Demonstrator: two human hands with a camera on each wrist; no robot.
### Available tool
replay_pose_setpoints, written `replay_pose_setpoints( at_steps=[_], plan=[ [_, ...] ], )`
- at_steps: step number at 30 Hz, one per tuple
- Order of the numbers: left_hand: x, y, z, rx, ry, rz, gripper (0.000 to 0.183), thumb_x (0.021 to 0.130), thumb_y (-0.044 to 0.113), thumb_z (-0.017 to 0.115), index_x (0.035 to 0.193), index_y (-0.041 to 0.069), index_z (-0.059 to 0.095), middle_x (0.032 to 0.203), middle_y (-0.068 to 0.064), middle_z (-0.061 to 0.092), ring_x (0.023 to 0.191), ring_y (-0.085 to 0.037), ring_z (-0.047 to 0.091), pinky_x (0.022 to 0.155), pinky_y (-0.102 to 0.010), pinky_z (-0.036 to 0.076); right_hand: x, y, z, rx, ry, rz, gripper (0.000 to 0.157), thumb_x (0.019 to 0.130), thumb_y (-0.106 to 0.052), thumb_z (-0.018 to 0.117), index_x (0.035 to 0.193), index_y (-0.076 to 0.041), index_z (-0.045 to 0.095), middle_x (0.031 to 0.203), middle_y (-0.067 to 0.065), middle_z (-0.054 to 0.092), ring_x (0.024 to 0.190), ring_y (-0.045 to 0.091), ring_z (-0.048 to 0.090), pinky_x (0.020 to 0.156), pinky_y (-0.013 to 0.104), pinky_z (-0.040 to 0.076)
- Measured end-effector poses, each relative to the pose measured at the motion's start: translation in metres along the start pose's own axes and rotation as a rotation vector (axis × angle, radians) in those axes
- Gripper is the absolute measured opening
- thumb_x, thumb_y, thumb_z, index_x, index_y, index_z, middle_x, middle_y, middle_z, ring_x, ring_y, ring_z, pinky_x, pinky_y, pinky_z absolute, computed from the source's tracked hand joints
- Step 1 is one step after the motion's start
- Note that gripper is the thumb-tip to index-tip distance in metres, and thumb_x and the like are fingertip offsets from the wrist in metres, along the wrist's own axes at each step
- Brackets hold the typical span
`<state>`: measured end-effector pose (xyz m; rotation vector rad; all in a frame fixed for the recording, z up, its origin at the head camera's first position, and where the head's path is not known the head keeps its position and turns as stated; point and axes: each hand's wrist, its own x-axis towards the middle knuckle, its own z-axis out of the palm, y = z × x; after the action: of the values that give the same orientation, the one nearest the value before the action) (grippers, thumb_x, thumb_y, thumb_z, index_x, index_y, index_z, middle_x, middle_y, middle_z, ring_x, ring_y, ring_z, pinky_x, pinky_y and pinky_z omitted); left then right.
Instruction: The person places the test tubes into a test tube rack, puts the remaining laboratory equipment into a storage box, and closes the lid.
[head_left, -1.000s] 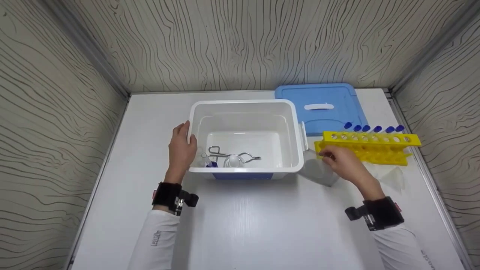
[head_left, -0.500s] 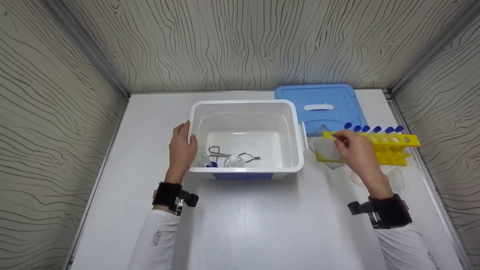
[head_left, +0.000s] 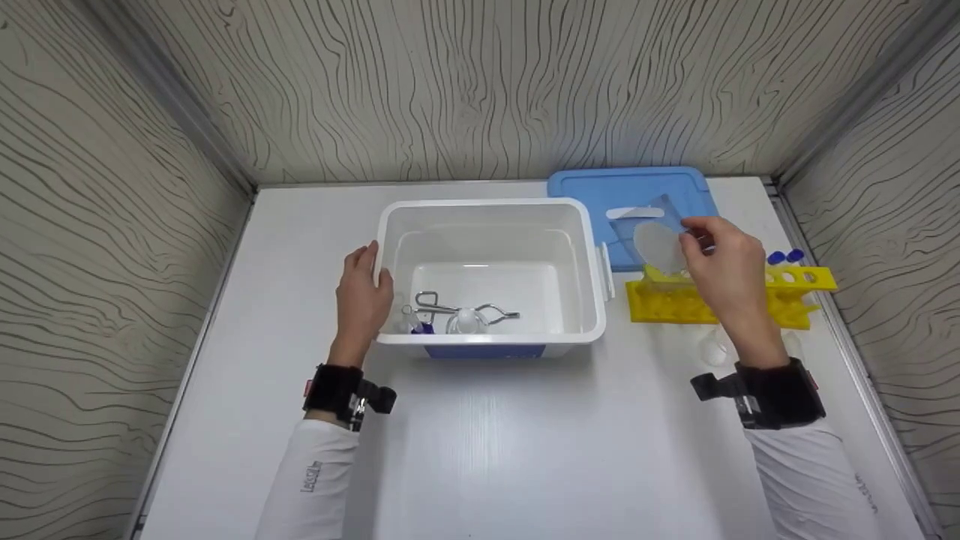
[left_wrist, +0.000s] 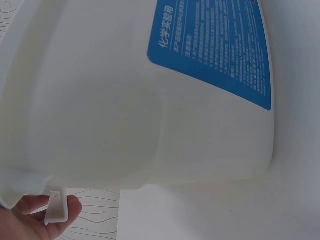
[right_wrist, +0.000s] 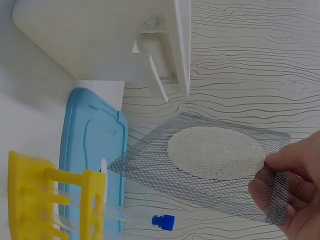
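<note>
As the right hand [head_left: 724,270] pinches a wire gauze [right_wrist: 215,152] by one edge between thumb and fingers, the sheet hangs above a blue lid [head_left: 615,184], at the near end of a yellow test-tube rack [head_left: 645,311]. The left hand [head_left: 364,300] lies at the side of a white storage bin [head_left: 487,204], fingers about its side latch [left_wrist: 56,207]; whether they grip it or merely rest there, one cannot tell. The danger appears to be in the loose corners: held at a single edge, the gauze could swivel and snag a blue-capped test tube [right_wrist: 137,215] or the bin's protruding far latch [head_left: 607,270]. A knock could also chip the pale central disc (probably a brittle coating), while a low forearm might topple the clear vessel [head_left: 712,349] beneath it.
</note>
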<state>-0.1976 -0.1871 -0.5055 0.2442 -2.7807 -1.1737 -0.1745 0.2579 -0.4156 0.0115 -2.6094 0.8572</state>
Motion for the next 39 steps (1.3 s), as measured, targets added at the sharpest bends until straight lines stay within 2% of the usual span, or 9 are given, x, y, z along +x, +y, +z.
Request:
replay_pose_setpoints(
  at_steps=[2,8,11,13,18,24,28,31,39],
  plan=[
    [0.000,0.001,0.000,-0.001,-0.003,-0.005,0.054,0.101,0.017,0.049,0.152,0.007,0.038,0.154,-0.022,0.038,0.138,-0.040,0.047,0.115,-0.050,0.042,0.003,-0.006,-0.004,0.032,0.023,-0.005,0.026,0.097,-0.011,0.060,0.118,0.003,0.067,0.107,0.023,0.071,0.091,0.032,0.066,0.074,-0.006,0.033],
    [0.000,0.002,0.003,-0.013,-0.002,0.007,0.053,0.101,0.016,0.049,0.152,0.006,0.039,0.154,-0.023,0.039,0.138,-0.040,0.047,0.115,-0.051,0.041,0.013,-0.029,-0.013,0.117,0.067,-0.017,0.026,0.098,-0.014,0.060,0.119,0.001,0.067,0.108,0.018,0.072,0.087,-0.001,0.054,0.077,-0.003,0.039],
    [0.000,0.003,0.003,-0.021,-0.001,0.021,0.052,0.100,0.016,0.050,0.151,0.005,0.040,0.153,-0.023,0.040,0.138,-0.041,0.047,0.115,-0.051,0.042,0.018,-0.041,-0.014,0.128,0.075,-0.051,0.025,0.098,-0.014,0.061,0.117,0.000,0.068,0.106,0.018,0.072,0.084,-0.009,0.050,0.076,-0.003,0.040],
    [0.000,0.003,0.002,-0.019,0.003,0.023,0.052,0.100,0.016,0.050,0.151,0.005,0.041,0.152,-0.023,0.041,0.137,-0.041,0.048,0.114,-0.051,0.042,0.022,-0.049,-0.013,0.135,0.071,-0.080,0.024,0.097,-0.013,0.062,0.116,0.001,0.068,0.105,0.018,0.072,0.084,-0.004,0.054,0.075,-0.003,0.041],
    [-0.001,0.002,0.002,-0.003,0.011,0.018,0.052,0.100,0.016,0.050,0.151,0.006,0.041,0.152,-0.023,0.041,0.137,-0.041,0.048,0.114,-0.051,0.043,0.031,-0.070,-0.006,0.161,0.032,-0.157,0.022,0.096,-0.011,0.063,0.114,0.002,0.069,0.104,0.020,0.072,0.088,0.024,0.065,0.074,-0.004,0.040],
    [-0.001,0.002,0.002,-0.012,0.014,0.014,0.052,0.100,0.017,0.051,0.151,0.006,0.041,0.151,-0.023,0.042,0.136,-0.041,0.049,0.114,-0.051,0.042,0.040,-0.084,0.012,0.141,-0.041,-0.229,0.020,0.096,-0.007,0.063,0.112,0.002,0.069,0.101,0.019,0.073,0.088,0.029,0.067,0.073,-0.004,0.038],
    [-0.003,0.003,0.002,-0.004,0.017,0.015,0.052,0.101,0.017,0.050,0.150,0.006,0.041,0.151,-0.022,0.042,0.136,-0.040,0.049,0.114,-0.051,0.043,0.043,-0.090,0.030,0.136,-0.136,-0.247,0.020,0.095,-0.003,0.061,0.111,0.003,0.069,0.101,0.021,0.073,0.087,0.031,0.068,0.077,0.022,0.057],
    [-0.004,0.004,0.003,0.002,0.016,0.013,0.051,0.101,0.017,0.049,0.150,0.006,0.041,0.151,-0.022,0.042,0.135,-0.040,0.050,0.113,-0.051,0.044,0.045,-0.094,0.042,0.115,-0.234,-0.238,0.021,0.095,-0.003,0.060,0.113,0.003,0.069,0.104,0.022,0.073,0.089,0.033,0.068,0.079,0.044,0.060],
    [-0.003,0.008,0.003,-0.004,0.004,0.006,0.052,0.100,0.017,0.050,0.151,0.006,0.041,0.152,-0.022,0.041,0.136,-0.041,0.049,0.114,-0.051,0.043,0.060,-0.108,0.065,-0.012,-0.474,-0.202,0.023,0.095,-0.006,0.057,0.114,0.001,0.069,0.108,0.019,0.072,0.098,0.032,0.068,0.083,0.044,0.059]
  ],
)
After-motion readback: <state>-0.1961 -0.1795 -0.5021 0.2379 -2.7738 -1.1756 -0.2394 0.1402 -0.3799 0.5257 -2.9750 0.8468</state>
